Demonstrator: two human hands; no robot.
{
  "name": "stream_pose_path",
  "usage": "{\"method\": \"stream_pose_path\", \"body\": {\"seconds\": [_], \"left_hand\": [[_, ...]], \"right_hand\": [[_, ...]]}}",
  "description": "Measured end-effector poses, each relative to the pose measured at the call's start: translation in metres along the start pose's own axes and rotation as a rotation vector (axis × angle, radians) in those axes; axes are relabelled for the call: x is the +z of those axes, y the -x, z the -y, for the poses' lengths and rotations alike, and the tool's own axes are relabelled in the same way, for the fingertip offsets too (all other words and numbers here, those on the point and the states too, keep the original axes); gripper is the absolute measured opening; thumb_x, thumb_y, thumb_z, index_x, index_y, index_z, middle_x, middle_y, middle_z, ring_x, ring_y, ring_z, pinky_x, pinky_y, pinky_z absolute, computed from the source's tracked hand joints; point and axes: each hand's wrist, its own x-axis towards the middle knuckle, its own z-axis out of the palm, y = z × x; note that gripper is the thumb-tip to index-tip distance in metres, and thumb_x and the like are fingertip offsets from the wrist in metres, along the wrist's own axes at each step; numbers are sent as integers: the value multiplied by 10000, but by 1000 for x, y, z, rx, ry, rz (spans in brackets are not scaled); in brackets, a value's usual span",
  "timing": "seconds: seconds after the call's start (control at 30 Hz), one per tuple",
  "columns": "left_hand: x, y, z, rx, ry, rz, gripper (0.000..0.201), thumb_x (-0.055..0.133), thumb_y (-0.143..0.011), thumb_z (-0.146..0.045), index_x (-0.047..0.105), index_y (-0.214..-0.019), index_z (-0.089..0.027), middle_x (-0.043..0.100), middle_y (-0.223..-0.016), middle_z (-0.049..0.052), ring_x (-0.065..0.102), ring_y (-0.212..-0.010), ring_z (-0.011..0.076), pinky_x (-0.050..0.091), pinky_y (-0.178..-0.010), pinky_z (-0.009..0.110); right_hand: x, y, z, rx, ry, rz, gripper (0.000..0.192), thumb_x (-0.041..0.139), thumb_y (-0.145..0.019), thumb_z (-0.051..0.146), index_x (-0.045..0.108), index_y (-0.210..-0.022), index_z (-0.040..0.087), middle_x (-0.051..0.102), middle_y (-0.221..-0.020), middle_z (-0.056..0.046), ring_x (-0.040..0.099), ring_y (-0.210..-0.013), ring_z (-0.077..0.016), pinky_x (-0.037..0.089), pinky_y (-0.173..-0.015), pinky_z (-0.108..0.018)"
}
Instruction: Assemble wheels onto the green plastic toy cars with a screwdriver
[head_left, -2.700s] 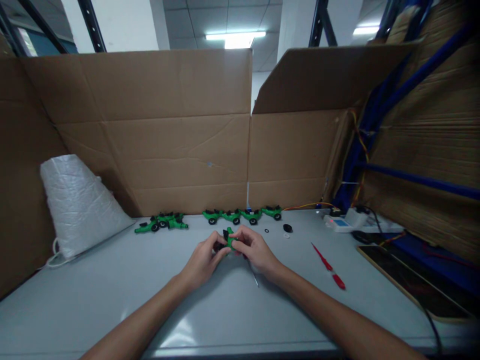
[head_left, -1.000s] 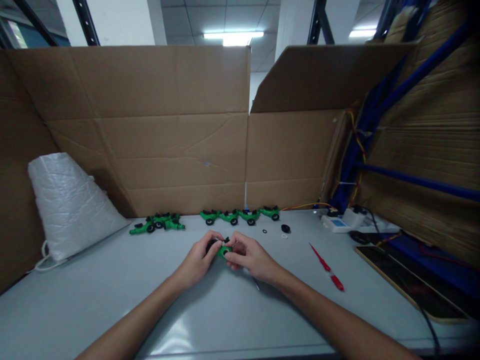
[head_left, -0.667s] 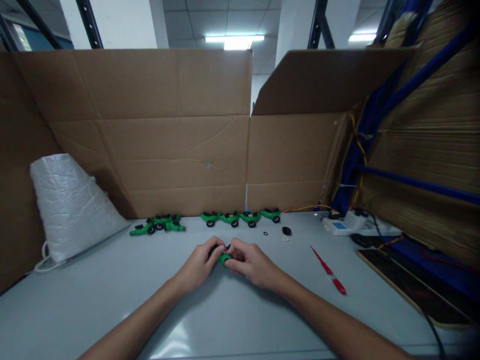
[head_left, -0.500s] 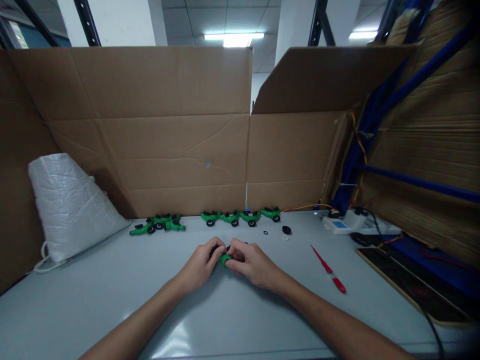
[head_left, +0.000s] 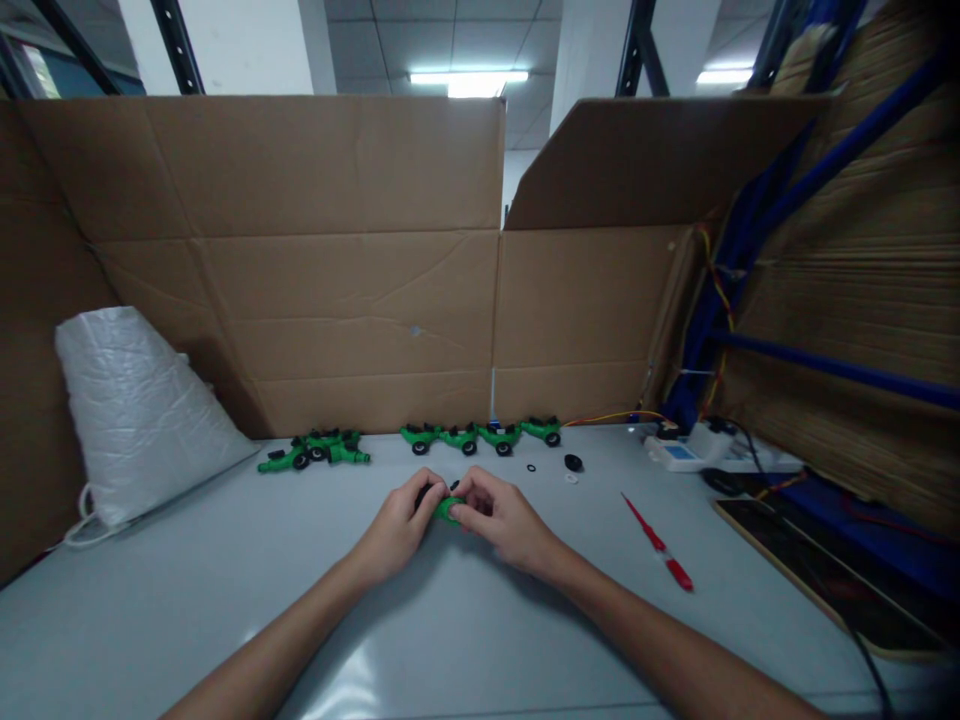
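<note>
Both hands are pinching the green fitting [head_left: 448, 509] between them: left hand [head_left: 397, 527] gripping its left end, right hand [head_left: 501, 520] its right, long axis lying roughly left-right.

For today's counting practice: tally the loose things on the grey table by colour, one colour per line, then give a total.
Green parts: 8 or so; 1 in both hands, 4 in a row, about 3 in a blurred cluster
Red screwdriver: 1
Black rings: 2
White sack: 1
Total: about 12

Cardboard walls [head_left: 300, 260] behind grey table [head_left: 187, 590]; ceiling striplight [head_left: 469, 77].
</note>
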Motion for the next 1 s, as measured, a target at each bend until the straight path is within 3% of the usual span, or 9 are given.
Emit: {"method": "stream_pose_path", "body": {"seconds": [0.27, 0.63, 1.0], "left_hand": [[0, -2, 6, -19, 53, -18, 386, 450, -1096, -525, 593, -961, -193, 593, -905, 19, 548, -893, 197, 448, -840, 285], [3, 2, 4, -21, 3, 24, 376, 432, -1107, -512, 595, -985, -195, 608, -911, 14, 558, -891, 192, 444, -845, 274], [5, 1, 0, 2, 10, -7, 359, 430, -1109, -505, 580, -987, -202, 604, -908, 14, 555, -875, 189, 451, -832, 275]], "right_hand": [[0, -1, 1, 14, -77, -4, 205, 711, -936, 399, 649, -989, 212, 610, -753, 28, 513, -672, -154, 374, -634, -276], [5, -1, -4, -34, 1, -14, 137, 644, -910, 260, 548, -822, 217, 528, -725, 40, 467, -703, -151, 348, -642, -262], [5, 2, 4, -90, 87, -53, 90, 605, -933, 209, 571, -850, 221, 527, -737, 39, 463, -689, -153, 351, -654, -274]]}}
